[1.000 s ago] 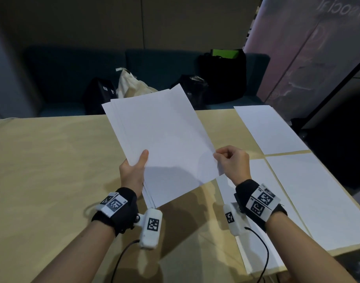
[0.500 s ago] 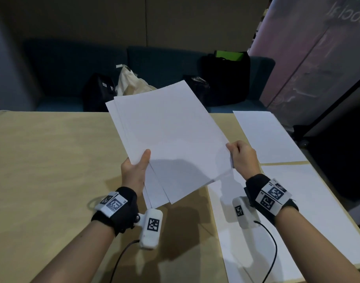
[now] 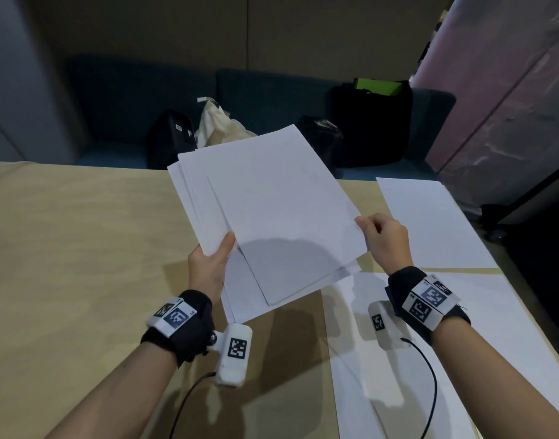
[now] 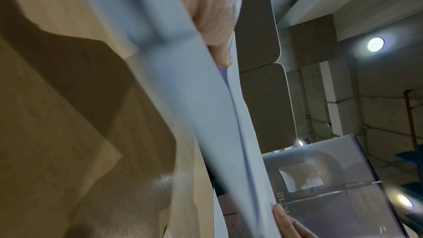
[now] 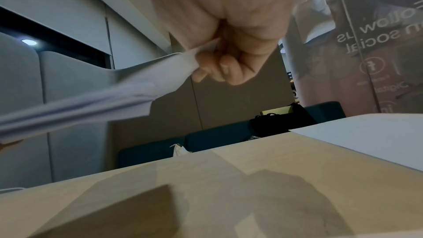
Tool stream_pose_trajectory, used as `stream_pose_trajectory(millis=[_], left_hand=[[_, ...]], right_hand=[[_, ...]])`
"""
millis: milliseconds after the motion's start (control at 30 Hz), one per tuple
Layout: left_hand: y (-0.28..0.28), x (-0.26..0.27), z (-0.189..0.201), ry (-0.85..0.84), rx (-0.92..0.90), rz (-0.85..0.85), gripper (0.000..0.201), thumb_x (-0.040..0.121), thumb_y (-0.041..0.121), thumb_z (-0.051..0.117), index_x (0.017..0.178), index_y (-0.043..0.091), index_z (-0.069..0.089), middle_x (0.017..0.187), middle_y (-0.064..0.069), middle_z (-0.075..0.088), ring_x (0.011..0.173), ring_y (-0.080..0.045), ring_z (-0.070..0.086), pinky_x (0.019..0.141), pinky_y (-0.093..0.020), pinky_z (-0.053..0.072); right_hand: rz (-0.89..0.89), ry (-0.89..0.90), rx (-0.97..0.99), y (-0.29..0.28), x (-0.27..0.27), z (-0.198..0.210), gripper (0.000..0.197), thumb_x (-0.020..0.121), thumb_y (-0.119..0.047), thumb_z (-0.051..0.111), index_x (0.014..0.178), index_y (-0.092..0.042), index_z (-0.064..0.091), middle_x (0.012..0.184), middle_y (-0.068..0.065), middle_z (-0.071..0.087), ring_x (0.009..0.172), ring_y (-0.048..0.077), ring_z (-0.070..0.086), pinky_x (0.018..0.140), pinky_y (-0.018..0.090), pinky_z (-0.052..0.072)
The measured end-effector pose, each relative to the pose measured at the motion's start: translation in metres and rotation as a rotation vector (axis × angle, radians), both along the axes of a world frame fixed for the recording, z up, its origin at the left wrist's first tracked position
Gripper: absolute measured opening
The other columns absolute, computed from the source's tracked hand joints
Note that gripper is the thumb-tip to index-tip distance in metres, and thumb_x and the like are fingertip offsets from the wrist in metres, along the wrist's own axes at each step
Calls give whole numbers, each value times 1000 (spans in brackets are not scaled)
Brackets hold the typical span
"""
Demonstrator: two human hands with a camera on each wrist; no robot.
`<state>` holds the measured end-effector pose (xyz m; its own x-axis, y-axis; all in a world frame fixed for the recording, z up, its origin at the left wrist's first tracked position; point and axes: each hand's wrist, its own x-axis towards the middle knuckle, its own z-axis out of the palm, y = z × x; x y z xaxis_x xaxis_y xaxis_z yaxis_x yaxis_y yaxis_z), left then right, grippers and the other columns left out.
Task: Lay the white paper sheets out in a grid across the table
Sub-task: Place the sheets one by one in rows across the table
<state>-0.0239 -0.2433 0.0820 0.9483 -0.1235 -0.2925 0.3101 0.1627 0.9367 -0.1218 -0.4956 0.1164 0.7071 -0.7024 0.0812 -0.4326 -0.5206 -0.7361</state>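
Left hand [image 3: 210,264] grip holds paper stack [image 3: 265,217] above table [image 3: 75,248]; right hand [image 3: 386,240] pinches top sheet's edge

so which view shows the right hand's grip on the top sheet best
The right wrist view: the right hand pinches the top sheet close up. The head view shows only its back; the left wrist view just fingertips.

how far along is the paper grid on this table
Done: three sheets, the farthest, lie flat along the table's right side. In hand: left hand holds the stack; right hand pinches its top sheet. Left: the bare tabletop remains uncovered.
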Motion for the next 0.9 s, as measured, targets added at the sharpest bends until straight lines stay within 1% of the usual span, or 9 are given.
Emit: stream_pose_trajectory(millis=[100,233,367,433,500,533,600,733,900], left_hand=[[-1,0,0,11,-7,4,29,87,15,64,113,4,61,92,4,65,97,-21,62,89,-31,47],[-2,-2,0,9,10,4,34,87,16,64,117,2,60,99,-3,66,100,-23,61,88,-31,48],[-1,-3,-2,7,40,4,26,87,19,64,110,8,61,108,-8,65,104,-24,61,92,-33,47],[0,-3,-2,4,49,2,24,87,20,64,109,10,61,108,-8,65,104,-25,61,92,-33,47],[1,-3,-2,7,53,4,27,87,20,64,111,8,61,109,-9,66,105,-26,61,95,-35,47],[1,-3,-2,8,54,4,29,87,20,64,112,6,61,110,-9,66,106,-26,61,96,-35,47],[2,-3,-2,10,55,4,32,87,19,64,115,4,61,110,-10,65,106,-26,61,97,-36,47],[2,-3,0,6,57,16,35,87,19,63,117,2,60,109,-9,64,104,-25,60,94,-34,46],[1,-3,1,5,60,14,36,88,18,62,120,0,58,109,-8,63,101,-23,59,87,-29,44]], right_hand=[[-29,-50,11,-2,1,-4,18,89,-19,61,92,-3,68,65,9,55,66,23,47,55,2,38],[-57,-133,-24,3,-2,-7,25,86,-13,65,107,0,69,71,10,58,61,3,53,60,-4,38],[-66,-179,-33,7,-3,-9,25,85,-10,66,106,1,70,82,17,69,66,1,57,68,0,43],[-70,-195,-42,9,-3,-9,25,85,-9,66,107,3,69,80,18,68,66,-2,60,65,-4,40],[-62,-204,-34,12,-3,-8,23,85,-7,65,104,4,70,93,18,73,75,11,62,64,-6,40],[-59,-208,-28,13,-3,-9,22,85,-6,64,103,4,71,97,18,73,74,11,61,64,-6,40],[-57,-210,-24,15,-3,-9,21,85,-6,64,103,3,71,99,15,73,70,-1,60,65,-6,41],[-48,-192,13,17,-2,-8,22,83,-10,67,103,-1,72,91,12,70,73,15,56,64,-2,41],[-69,-139,132,15,0,-9,16,79,-8,72,93,-2,71,73,0,60,62,3,50,56,1,43]])
